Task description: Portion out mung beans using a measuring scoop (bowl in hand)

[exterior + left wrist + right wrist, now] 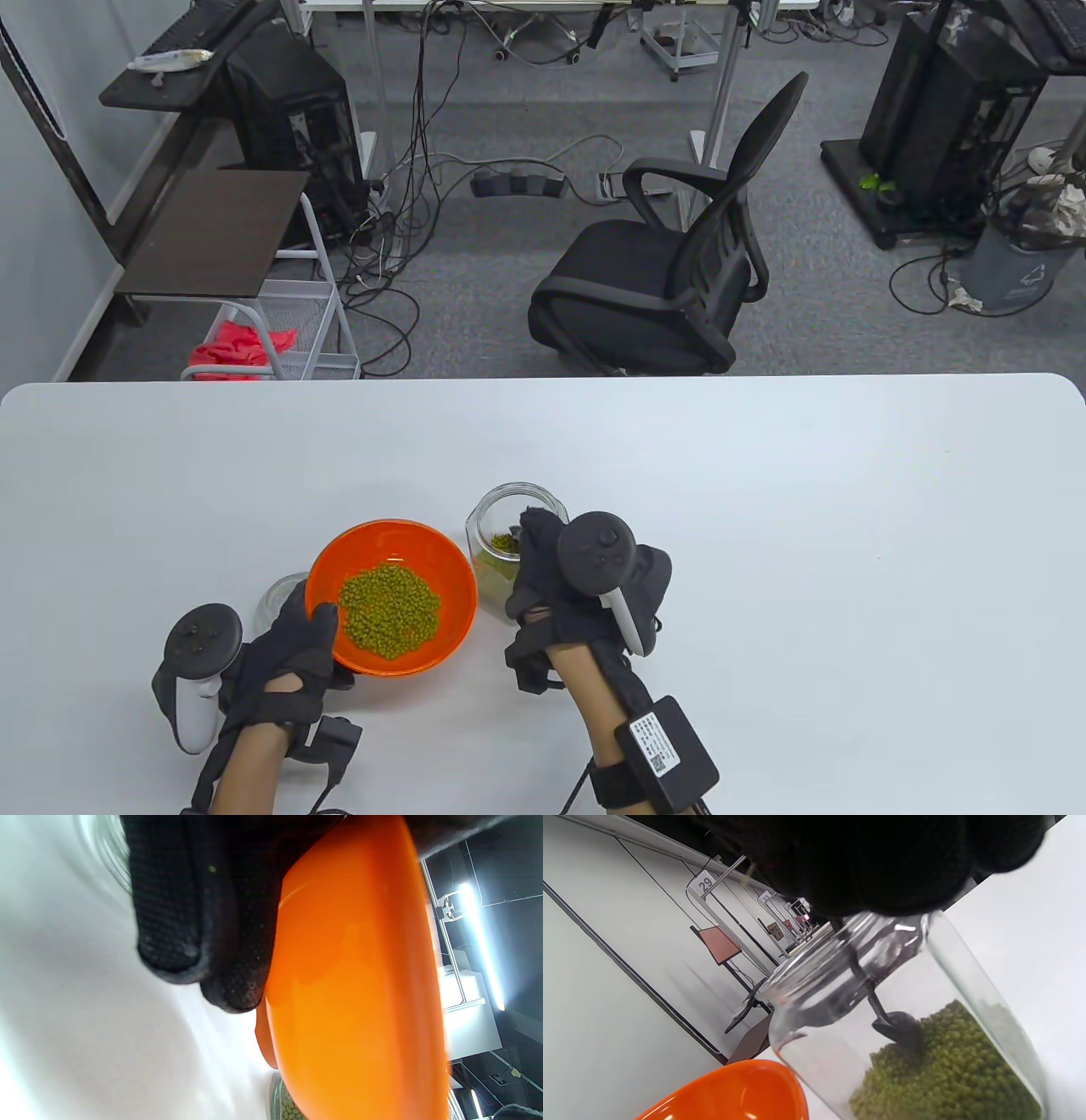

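Observation:
My left hand [297, 637] grips the near-left rim of an orange bowl [441, 564] holding a heap of green mung beans [389, 613]; its fingers [199, 921] curl under the bowl's wall [352, 984]. To its right stands a clear glass jar [501, 531] partly filled with beans [950, 1073]. My right hand [551, 560] is over the jar's mouth, holding a dark measuring scoop [897, 1027] whose head is dug into the beans inside.
A clear glass lid [278, 594] lies behind my left hand, left of the bowl. The white table [764, 509] stretches wide to the right and back. An office chair [670, 272] stands beyond the far edge.

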{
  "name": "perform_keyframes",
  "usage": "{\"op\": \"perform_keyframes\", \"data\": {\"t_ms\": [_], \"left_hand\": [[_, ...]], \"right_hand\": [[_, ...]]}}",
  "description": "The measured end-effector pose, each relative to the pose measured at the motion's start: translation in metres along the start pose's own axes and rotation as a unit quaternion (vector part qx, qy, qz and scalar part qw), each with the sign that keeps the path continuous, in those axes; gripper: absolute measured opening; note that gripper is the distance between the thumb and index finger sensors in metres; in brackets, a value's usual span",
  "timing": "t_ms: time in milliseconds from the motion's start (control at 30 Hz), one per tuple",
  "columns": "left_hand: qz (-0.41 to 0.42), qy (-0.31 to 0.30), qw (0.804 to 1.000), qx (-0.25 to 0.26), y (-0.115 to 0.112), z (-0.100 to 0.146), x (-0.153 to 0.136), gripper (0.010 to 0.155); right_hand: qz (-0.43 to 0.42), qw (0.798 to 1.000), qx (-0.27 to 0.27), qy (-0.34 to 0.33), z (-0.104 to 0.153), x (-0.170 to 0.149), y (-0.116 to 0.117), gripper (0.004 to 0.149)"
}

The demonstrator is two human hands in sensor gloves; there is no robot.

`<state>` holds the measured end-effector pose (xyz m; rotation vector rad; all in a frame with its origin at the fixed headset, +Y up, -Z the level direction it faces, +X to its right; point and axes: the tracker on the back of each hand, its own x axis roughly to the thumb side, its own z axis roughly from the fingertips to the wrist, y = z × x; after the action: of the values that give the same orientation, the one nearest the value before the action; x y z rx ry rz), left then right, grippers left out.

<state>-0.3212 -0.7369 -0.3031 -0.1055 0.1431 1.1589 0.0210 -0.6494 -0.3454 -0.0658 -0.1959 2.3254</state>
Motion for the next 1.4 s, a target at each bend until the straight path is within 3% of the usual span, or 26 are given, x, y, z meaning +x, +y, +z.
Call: {"op": "perform_keyframes", "data": {"t_ms": [200,667,1400], "left_hand": [[0.000,0.001,1.000,0.000,0.000,0.000,0.000,0.067],[0.000,0.001,1.000,0.000,0.000,0.000,0.000,0.067],[-0.003,0.002,1.000,0.001,-0.001,0.001,0.001,0.067]], "right_hand": [[-0.071,0.997,0.029,0.024,-0.005,-0.008,0.002,0.042],[-0.231,0.970,0.013,0.077,-0.003,-0.037,-0.009,0.042],[-0.308,0.947,-0.027,0.088,0.009,-0.059,-0.020,0.041]]}}
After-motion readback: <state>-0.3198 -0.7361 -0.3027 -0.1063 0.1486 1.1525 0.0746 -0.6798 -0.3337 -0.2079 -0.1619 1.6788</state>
